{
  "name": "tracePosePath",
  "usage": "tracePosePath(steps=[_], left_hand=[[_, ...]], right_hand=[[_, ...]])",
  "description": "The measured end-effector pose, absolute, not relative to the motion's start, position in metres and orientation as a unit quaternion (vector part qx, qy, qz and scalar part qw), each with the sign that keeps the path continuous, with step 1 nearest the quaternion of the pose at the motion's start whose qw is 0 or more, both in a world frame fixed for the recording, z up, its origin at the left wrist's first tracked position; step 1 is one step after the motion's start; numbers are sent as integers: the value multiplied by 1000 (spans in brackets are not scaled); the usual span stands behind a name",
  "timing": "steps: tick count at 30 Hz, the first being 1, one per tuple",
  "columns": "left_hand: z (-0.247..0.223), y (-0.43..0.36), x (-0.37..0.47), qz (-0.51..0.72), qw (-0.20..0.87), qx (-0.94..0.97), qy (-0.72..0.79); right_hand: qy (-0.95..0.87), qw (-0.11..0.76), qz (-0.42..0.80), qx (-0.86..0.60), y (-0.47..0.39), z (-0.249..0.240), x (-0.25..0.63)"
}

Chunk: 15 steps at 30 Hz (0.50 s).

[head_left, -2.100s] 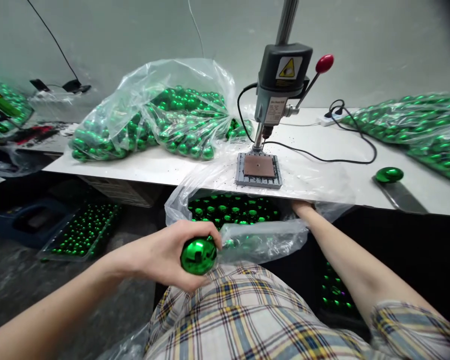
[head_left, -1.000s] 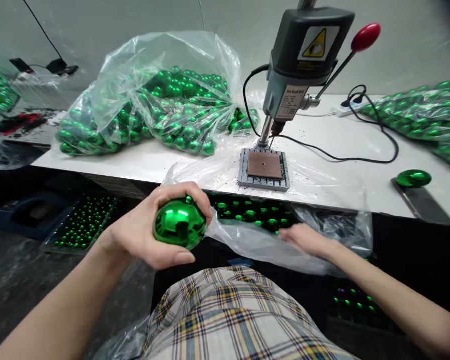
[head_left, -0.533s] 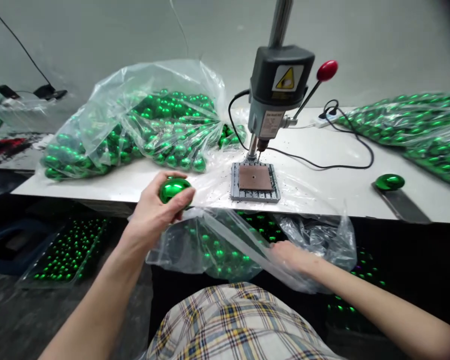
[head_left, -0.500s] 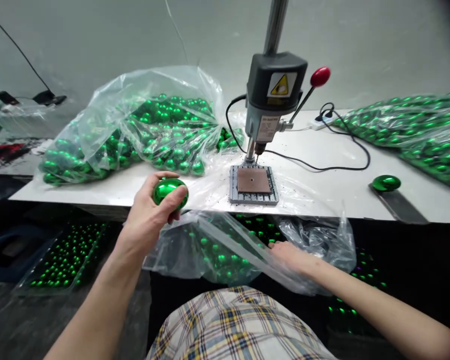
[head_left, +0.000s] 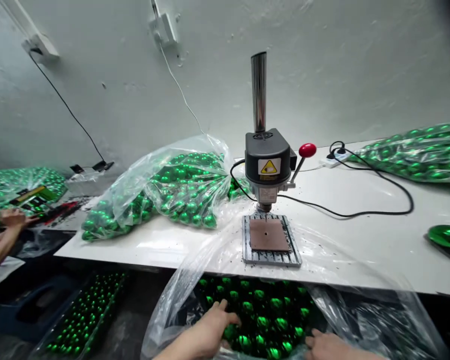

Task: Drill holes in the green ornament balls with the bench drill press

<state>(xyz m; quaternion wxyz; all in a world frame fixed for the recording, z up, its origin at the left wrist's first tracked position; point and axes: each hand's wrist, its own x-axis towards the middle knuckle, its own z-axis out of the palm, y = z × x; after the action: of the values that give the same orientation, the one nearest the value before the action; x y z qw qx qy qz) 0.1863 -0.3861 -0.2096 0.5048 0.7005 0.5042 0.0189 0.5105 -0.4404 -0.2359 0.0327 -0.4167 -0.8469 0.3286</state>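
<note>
My left hand (head_left: pixel 212 327) reaches down into an open clear plastic bag (head_left: pixel 168 305) below the table's front edge. Between its thumb and fingers sits a shiny green ball (head_left: pixel 230 333), partly covered by the hand. Many more green balls (head_left: pixel 262 321) fill the bag around it. At the bag's right side, my right hand (head_left: pixel 328 346) has its fingers bent over the plastic; the lower part of this hand is cut off by the frame. Above the bag, a small drill press (head_left: pixel 268 157) with a red-knobbed lever stands over a brown plate (head_left: pixel 268 235) with a hole.
A tied bag of green balls (head_left: pixel 183 190) lies left of the drill, another (head_left: pixel 416 155) at the right. A green ball (head_left: pixel 446 235) rests on a dark flat object. A black cable (head_left: pixel 345 216) loops across the table (head_left: pixel 135 248). Another person's hands (head_left: pixel 15 220) work at far left.
My left hand has come down from above the table edge into the bag with the green ball. The view has tilted up, bringing another person's hands into sight. My right hand stays at the bag.
</note>
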Motion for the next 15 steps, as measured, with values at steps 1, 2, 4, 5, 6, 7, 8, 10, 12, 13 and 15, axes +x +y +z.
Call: tracePosePath(steps=[1,2,4,5,6,7,8,10,12,13,15], left_hand=[[-195,-384,187,62,541,664,512],[-176,-380,192,129,586,622,504],[-135,-365,210,289,686,482,462],[-117,-354,222,353,719,426,420],[-102,-343,234,406,735,384,385],[-92,-332,246,430,749,356,357],[-86,-321,256,435,767,326,340],[-86,-302,273,426,798,274,326],[-94,-288,283,424,812,230,329],[-100,-284,286,428,813,213,333],[-113,-282,290,426,813,199,344]], right_hand=[[-848,22,335,-410,-434,-232,510],[-846,16,347,-404,-426,-223,509],[-837,27,382,-391,-409,-197,506],[-817,67,430,-379,-401,-181,504],[-790,118,475,-369,-393,-164,503],[-759,177,505,-371,-385,-148,502],[-731,243,512,-380,-378,-135,501],[-689,325,504,-406,-368,-118,502],[-667,363,483,-435,-362,-113,505],[-662,375,468,-449,-360,-115,507],[-660,404,424,-472,-359,-122,507]])
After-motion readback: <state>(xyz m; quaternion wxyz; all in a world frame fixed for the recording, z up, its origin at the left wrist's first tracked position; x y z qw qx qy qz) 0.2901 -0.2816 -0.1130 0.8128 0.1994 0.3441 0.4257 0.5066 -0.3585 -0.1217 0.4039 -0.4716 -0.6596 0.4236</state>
